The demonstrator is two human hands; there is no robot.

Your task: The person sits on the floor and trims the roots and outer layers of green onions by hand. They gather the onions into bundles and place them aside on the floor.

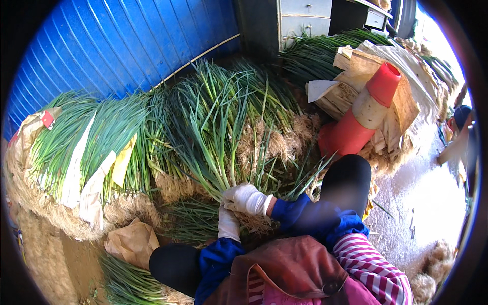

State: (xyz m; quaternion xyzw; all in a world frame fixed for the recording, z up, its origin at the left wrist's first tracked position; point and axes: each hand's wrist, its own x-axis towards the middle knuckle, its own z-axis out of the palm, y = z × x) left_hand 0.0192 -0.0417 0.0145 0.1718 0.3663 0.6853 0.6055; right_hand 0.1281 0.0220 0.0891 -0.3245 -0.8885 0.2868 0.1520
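Note:
Both my hands wear white gloves and meet low in front of my body, around a bunch of green onions (219, 173). My right hand (246, 199) is closed over the pale lower stalks. From below comes my left hand (228, 223), at the same stalks, its fingers partly hidden by the right one. Long green leaves fan up and away from the hands. Brown roots (257, 223) hang out beneath my right hand. More green onions (198, 219) lie on the floor just left of my hands.
Piled green onions (95, 141) with strips of paper line the blue corrugated wall (133, 42). A red and white traffic cone (360, 110) leans right of centre, against paper-covered bundles (411, 76). Crumpled brown paper (132, 244) lies by my left knee. Drawers (305, 17) stand behind.

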